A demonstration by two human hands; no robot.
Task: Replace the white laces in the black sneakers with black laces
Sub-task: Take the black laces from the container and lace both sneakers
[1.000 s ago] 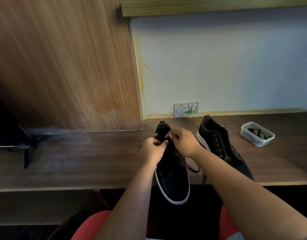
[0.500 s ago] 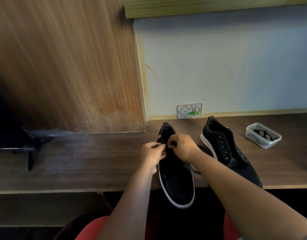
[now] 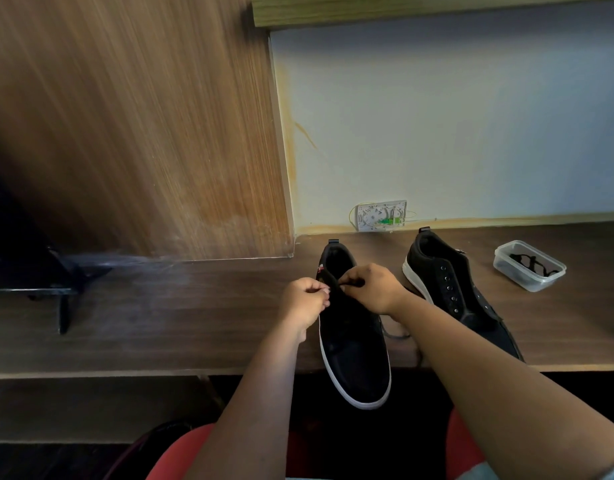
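Observation:
A black sneaker with a white sole [image 3: 356, 355] lies on the dark wooden desk [image 3: 181, 317], its toe hanging over the front edge toward me. My left hand [image 3: 304, 301] and my right hand [image 3: 375, 289] meet over its eyelets, each pinching a black lace near the tongue. A loop of black lace [image 3: 397, 332] trails out to the shoe's right. The second black sneaker [image 3: 451, 289] sits to the right, its eyelets bare. A clear plastic tub [image 3: 529, 265] at the far right holds a black lace.
A wood panel [image 3: 143, 133] rises behind the desk on the left, and a pale wall with a socket plate [image 3: 381, 216] stands behind the shoes. A dark stand [image 3: 39, 282] occupies the left end of the desk. My red-clad knees show below the desk edge.
My hands stay on the same shoe, working the lace at the upper eyelets. The view has shifted slightly, and the lace loop beside the shoe has changed shape.

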